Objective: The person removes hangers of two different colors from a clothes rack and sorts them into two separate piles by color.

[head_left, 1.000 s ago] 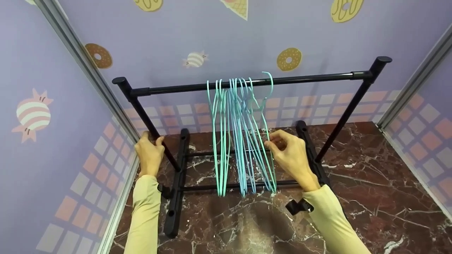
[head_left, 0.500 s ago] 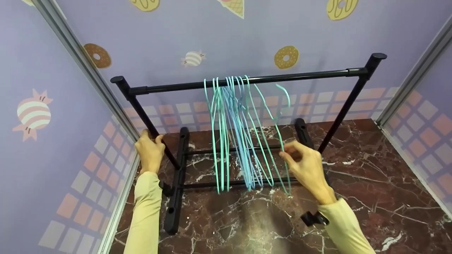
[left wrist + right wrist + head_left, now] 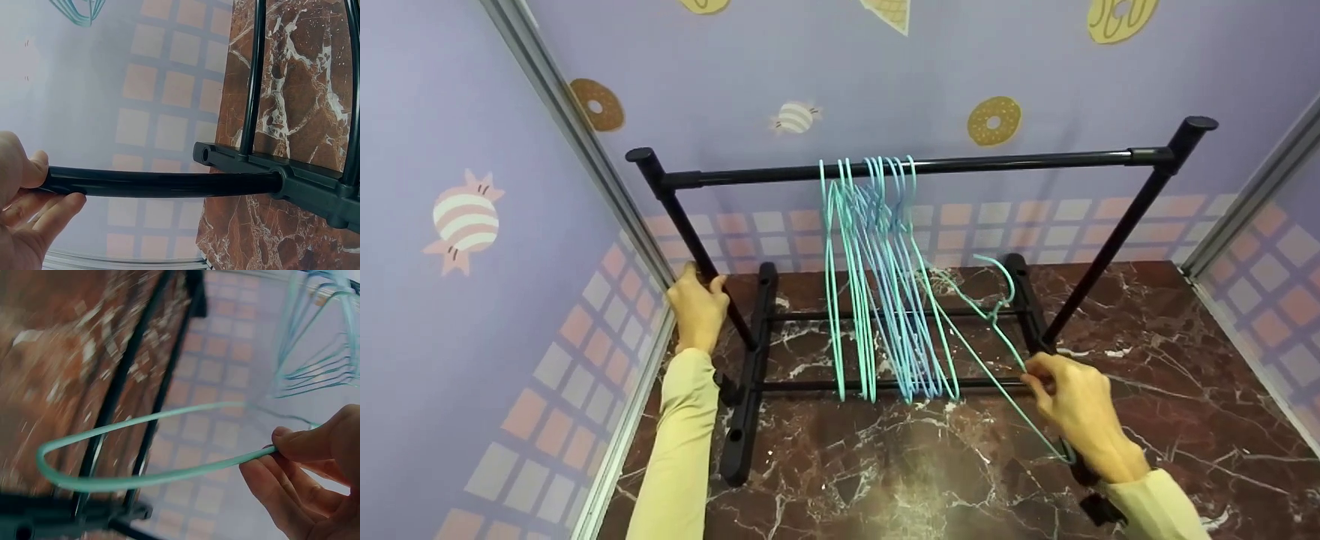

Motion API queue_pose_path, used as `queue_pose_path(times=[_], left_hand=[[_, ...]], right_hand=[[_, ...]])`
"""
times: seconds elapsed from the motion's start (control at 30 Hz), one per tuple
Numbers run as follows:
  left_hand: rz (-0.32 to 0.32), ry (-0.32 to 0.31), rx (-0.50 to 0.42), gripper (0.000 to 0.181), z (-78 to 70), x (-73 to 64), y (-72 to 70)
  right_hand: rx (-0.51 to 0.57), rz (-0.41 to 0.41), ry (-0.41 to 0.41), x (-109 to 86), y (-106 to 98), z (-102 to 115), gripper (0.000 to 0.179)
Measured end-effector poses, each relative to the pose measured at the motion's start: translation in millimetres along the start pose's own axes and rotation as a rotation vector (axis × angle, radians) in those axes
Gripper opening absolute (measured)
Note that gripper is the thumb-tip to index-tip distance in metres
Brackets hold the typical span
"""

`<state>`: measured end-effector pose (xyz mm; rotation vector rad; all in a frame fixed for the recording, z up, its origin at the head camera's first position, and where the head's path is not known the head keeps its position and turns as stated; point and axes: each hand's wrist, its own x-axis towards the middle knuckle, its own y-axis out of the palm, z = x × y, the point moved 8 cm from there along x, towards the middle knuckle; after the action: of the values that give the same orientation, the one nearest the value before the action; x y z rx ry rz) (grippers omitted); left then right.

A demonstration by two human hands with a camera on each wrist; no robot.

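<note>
My right hand (image 3: 1080, 409) pinches a green hanger (image 3: 997, 379) by its side wire, between thumb and fingers. That hanger is off the rail, its hook tilted below the bar, and it slants in front of the rack's right side. In the right wrist view the thumb and fingertips press on the green wire (image 3: 163, 479). My left hand (image 3: 697, 307) holds the left upright (image 3: 690, 232) of a black clothes rack, fingers around the pole (image 3: 157, 184) in the left wrist view. Several green and blue hangers (image 3: 885, 285) hang from the top rail (image 3: 1020, 163).
The rack's feet (image 3: 750, 420) and lower crossbars (image 3: 810, 386) stand on a dark red marbled floor (image 3: 885, 465). Patterned lilac walls rise behind (image 3: 885, 90) and on the left (image 3: 435, 337). The right upright (image 3: 1117, 247) stands close to the lifted hanger.
The right hand has drawn the green hanger off the rail and moved it down and to the right. The left hand keeps its hold on the upright. The head view has shifted slightly.
</note>
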<state>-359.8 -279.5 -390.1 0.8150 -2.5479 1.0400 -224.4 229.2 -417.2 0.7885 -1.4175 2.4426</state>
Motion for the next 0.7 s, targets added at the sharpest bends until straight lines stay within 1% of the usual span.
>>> queue_pose_path(times=[0.13, 0.27, 0.37, 0.53, 0.7], left_hand=[[0.021, -0.018, -0.003, 0.023, 1.3, -0.2, 0.6], [0.014, -0.019, 0.000, 0.023, 1.2, 0.1, 0.2], [0.005, -0.010, -0.001, 0.022, 0.4, 0.2, 0.3], [0.006, -0.009, -0.001, 0.022, 1.3, -0.6, 1.2], [0.013, -0.021, 0.003, 0.023, 2.6, -0.1, 0.9]], right_hand=[[-0.052, 0.036, -0.030, -8.1, 2, -10, 0.015], [-0.087, 0.068, -0.053, -14.1, 6, -17, 0.016], [-0.093, 0.093, -0.060, -17.8, 9, -21, 0.016], [-0.097, 0.156, -0.046, -23.0, 19, -24, 0.021], [-0.123, 0.183, -0.074, -26.7, 32, -20, 0.027]])
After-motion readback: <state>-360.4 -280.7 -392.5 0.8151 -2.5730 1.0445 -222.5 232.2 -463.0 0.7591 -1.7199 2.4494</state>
